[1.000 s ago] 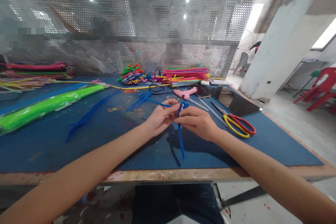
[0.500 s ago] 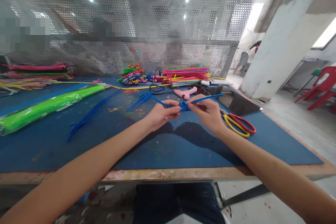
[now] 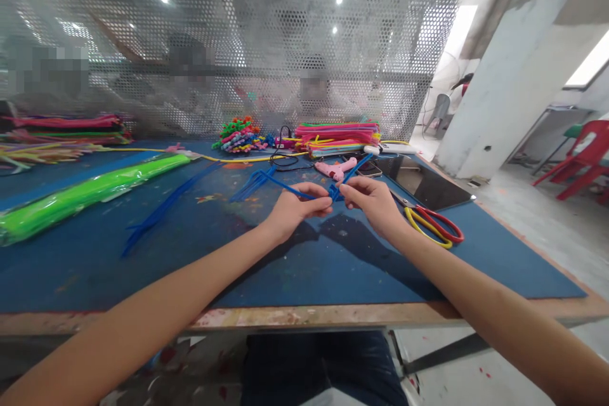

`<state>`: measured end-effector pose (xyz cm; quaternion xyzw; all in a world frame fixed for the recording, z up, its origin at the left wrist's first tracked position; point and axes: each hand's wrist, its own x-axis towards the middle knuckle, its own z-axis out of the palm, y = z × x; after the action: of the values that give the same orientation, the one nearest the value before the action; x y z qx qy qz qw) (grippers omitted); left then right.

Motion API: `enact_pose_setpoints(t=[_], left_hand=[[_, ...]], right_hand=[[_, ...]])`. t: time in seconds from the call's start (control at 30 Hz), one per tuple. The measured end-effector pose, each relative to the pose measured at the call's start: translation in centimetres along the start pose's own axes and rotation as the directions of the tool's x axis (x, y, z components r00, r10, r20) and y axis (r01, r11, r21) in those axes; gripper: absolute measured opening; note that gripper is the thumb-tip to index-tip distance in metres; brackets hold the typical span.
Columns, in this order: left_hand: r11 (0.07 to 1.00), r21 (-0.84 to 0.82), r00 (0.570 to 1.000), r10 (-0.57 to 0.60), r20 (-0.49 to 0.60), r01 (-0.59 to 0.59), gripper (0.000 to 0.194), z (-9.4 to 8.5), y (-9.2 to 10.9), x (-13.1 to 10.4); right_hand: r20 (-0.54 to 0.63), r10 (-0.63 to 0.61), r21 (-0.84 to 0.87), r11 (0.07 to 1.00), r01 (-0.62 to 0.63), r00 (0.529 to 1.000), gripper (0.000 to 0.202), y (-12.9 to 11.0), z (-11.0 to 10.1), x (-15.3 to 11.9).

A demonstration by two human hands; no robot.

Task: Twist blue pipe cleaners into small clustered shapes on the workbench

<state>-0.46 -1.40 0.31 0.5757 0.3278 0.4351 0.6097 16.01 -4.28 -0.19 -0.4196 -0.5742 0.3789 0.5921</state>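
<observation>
Between my hands, above the table, is a blue pipe cleaner bent into a small twisted knot in the middle. My left hand pinches the knot's left side, and one stem runs out past its fingers to the upper left. On the other side my right hand is closed on the pipe cleaner, whose right end points up and away. Fingertips partly hide the knot. Just beyond lies a pink glue gun. Scissors with red and yellow handles rest beside my right wrist.
Loose blue pipe cleaners and a bagged green bundle lie left. Coloured bundles line the back, before a perforated metal screen with people behind. A dark glossy panel and a phone lie right.
The pipe cleaner's right end has swung from nearly level, pointing right, to steeply up and away. My right hand's fingers have shifted with it; my left hand has moved slightly right.
</observation>
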Motion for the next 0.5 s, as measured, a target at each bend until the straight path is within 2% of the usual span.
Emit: enact_pose_setpoints(t=[0.1,0.2,0.4,0.5], left_hand=[[0.997,0.021,0.995,0.072,-0.07,-0.07,0.029,0.29,-0.16,-0.25],[0.992,0.051,0.988,0.118,-0.098,-0.114,0.025,0.46,-0.12,-0.48],[0.953,0.224,0.977,0.214,-0.013,-0.206,0.018,0.36,0.21,-0.69],[0.921,0.287,0.963,0.267,0.026,-0.263,0.016,0.1,0.3,-0.69]], right_hand=[[0.052,0.07,-0.003,0.998,-0.07,0.996,0.026,0.04,0.36,-0.37],[0.048,0.089,0.019,0.996,-0.09,0.995,0.026,0.34,0.82,-0.79],[0.016,0.202,0.211,0.957,-0.201,0.979,0.029,0.65,0.97,-0.92],[0.022,0.21,0.264,0.942,-0.208,0.978,0.029,0.46,0.9,-0.8]])
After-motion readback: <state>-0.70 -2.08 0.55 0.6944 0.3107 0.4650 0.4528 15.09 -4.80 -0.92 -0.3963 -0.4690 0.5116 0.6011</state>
